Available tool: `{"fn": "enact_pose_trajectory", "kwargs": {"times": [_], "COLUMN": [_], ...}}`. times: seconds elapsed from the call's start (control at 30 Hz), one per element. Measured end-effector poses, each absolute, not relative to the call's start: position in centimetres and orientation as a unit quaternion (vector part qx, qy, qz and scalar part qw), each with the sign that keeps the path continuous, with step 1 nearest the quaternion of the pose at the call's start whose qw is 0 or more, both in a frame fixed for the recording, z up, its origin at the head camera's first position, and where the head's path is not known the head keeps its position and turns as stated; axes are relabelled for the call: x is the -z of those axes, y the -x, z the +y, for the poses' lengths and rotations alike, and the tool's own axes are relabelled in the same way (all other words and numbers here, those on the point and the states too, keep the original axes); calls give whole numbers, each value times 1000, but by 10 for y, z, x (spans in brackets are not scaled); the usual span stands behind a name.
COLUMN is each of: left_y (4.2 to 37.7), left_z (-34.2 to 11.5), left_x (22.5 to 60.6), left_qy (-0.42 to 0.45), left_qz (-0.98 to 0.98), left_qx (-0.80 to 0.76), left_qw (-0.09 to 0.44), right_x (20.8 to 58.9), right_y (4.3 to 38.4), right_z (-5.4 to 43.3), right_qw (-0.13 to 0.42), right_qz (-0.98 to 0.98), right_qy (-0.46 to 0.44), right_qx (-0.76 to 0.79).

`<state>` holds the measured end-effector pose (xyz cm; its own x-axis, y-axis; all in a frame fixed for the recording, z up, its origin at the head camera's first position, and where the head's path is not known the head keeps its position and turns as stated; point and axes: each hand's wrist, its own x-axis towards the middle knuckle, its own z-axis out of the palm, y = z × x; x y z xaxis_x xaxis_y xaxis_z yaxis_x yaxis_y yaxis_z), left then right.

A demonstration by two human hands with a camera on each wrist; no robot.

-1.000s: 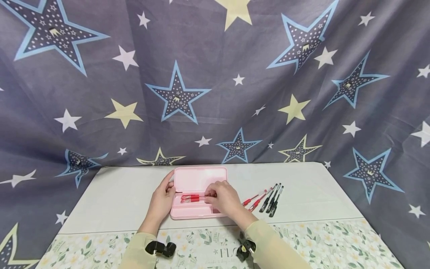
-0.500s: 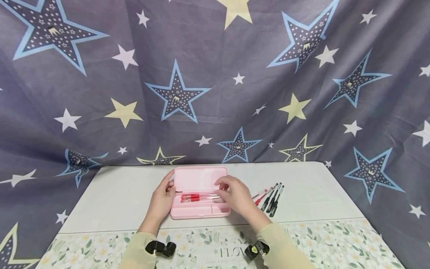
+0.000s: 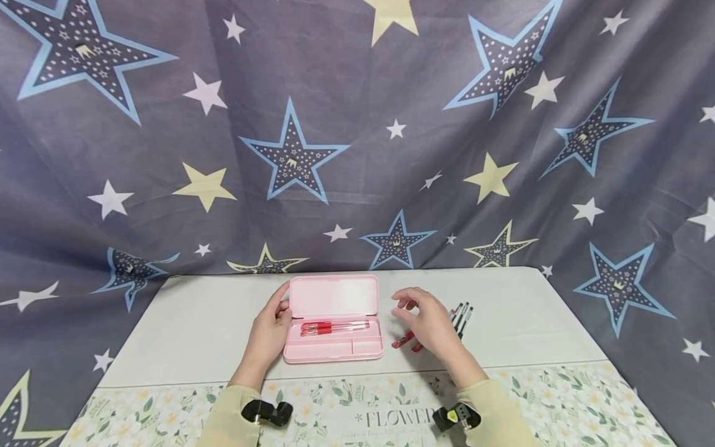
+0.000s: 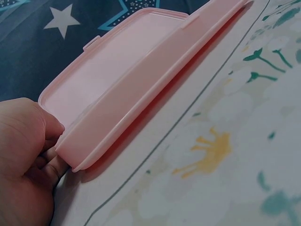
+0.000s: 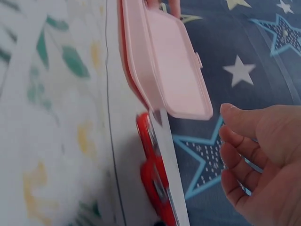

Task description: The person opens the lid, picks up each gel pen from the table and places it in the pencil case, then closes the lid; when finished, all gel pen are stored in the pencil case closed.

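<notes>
A pink pencil case (image 3: 334, 296) lies with its lid raised in the head view. Red pens (image 3: 318, 328) lie side by side in its rear compartment, while the front compartments hold nothing visible. My left hand (image 3: 270, 332) holds the case's left end, thumb at the corner in the left wrist view (image 4: 26, 150). To the right of the case, my right hand (image 3: 429, 323) hovers with loosely bent fingers and nothing between them. Below and beside it lie more red pens (image 3: 403, 339), partly covered in the head view; the right wrist view shows red pens (image 5: 153, 155) close up.
Several black pens (image 3: 466, 318) lie right of the red ones, partly behind my right hand. The white table (image 3: 519, 323) has a flower-printed mat (image 3: 536, 397) along its front. A dark star-patterned cloth (image 3: 357, 124) hangs behind the table.
My right hand has let go of the red pens inside the case and moved right, out over the loose pens. My left hand stays on the case.
</notes>
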<state>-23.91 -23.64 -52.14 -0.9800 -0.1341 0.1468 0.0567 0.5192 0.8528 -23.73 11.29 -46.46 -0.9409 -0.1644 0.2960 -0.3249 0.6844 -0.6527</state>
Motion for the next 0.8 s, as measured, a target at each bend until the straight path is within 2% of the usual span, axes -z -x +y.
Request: {"fn": "enact_pose_trajectory", "kwargs": {"times": [0.8], "left_y": [241], "left_z": [-237], "left_x": [522], "left_qy": [-23], "left_qz": [-866], "left_qx": [490], "left_qw": [99], "right_x": [485], "right_y": [245], "right_z": [191], "right_qw": [53], "right_qz": [-905], "right_qy": [-165], "right_qx": [-388]}}
